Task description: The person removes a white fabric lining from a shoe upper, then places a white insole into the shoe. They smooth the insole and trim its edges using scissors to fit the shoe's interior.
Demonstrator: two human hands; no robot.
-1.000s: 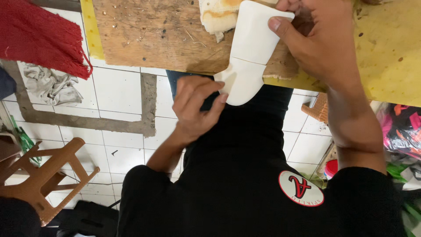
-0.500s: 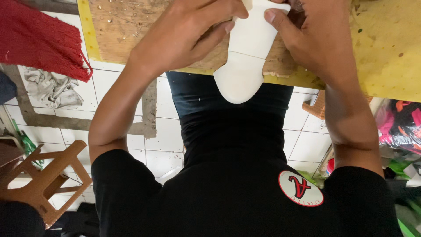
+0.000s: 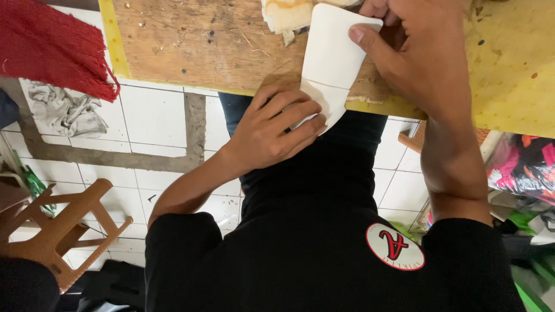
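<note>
A white, sole-shaped flat piece (image 3: 332, 58) lies across the front edge of a worn wooden board (image 3: 202, 40) with a yellow rim. My right hand (image 3: 416, 52) presses on its upper part, thumb flat on the white surface. My left hand (image 3: 277, 130) grips the rounded lower end that hangs over the edge, fingers curled around it. A line crosses the white piece near its middle.
A red woven cloth (image 3: 52, 46) lies at the upper left, a grey rag (image 3: 63, 110) on the tiled floor below it. A brown wooden stool (image 3: 63, 231) stands at lower left. Colourful bags (image 3: 520, 167) sit at the right. Cream-coloured scraps (image 3: 286, 14) lie on the board.
My left hand has come down from the top of the white piece to its overhanging lower end. My right hand has stayed on the upper part.
</note>
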